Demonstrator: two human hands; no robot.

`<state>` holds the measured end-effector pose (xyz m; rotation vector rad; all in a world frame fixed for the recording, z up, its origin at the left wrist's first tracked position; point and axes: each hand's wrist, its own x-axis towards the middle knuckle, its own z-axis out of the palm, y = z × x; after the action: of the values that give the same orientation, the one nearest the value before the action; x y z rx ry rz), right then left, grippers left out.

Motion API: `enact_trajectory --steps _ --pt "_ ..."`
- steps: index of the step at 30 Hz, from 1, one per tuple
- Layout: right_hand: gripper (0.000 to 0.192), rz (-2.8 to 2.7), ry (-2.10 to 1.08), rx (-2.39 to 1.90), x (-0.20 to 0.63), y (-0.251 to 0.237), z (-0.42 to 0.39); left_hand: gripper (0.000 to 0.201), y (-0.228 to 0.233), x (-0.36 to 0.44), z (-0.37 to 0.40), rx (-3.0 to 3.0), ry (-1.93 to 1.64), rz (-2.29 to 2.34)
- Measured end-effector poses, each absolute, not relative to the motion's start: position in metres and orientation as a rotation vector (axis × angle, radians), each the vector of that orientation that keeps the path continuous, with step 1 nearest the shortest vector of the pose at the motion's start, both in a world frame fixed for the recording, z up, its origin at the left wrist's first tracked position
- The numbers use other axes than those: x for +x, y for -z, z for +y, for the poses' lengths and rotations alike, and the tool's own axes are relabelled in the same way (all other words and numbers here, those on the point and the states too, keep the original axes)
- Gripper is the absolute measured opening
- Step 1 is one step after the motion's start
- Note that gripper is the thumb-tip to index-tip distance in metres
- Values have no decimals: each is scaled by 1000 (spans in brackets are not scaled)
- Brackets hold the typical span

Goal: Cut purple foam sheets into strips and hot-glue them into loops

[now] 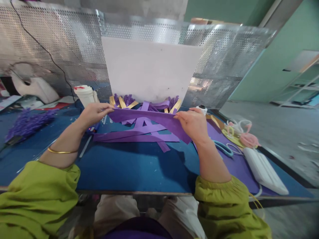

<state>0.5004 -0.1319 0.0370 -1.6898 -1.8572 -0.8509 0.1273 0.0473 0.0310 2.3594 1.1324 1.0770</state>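
A long purple paper strip [147, 118] is stretched between both hands above the blue table [129, 166]. My left hand [93, 113] pinches its left end. My right hand [193, 122] grips its right end, where the strip droops past my fingers. Under the strip lies a loose pile of purple strips [139, 134]. Behind it stand purple fringed pieces and gold strips [124, 101] against a white board [149, 71].
A white glue bottle [86, 94] stands at the back left, and a purple fringed bunch [27, 122] lies at the far left. Light blue scissors [223, 147], a white packet [265, 171] and pink rings [248, 139] lie on the right. A perforated metal screen [50, 43] closes the back.
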Motion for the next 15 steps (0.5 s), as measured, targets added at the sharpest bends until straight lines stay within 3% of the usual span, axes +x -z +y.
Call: enact_trajectory --steps 5,10,15 --pt "33 -1829 606 -1778 500 -36 -133 23 -25 141 44 1842 -1359 1082" --pt "37 -1913 79 -1708 492 -38 -133 27 -15 161 46 1450 -1512 1156" --pt "36 -1919 -425 -1675 484 -38 -133 25 -13 161 58 1476 -1575 1252"
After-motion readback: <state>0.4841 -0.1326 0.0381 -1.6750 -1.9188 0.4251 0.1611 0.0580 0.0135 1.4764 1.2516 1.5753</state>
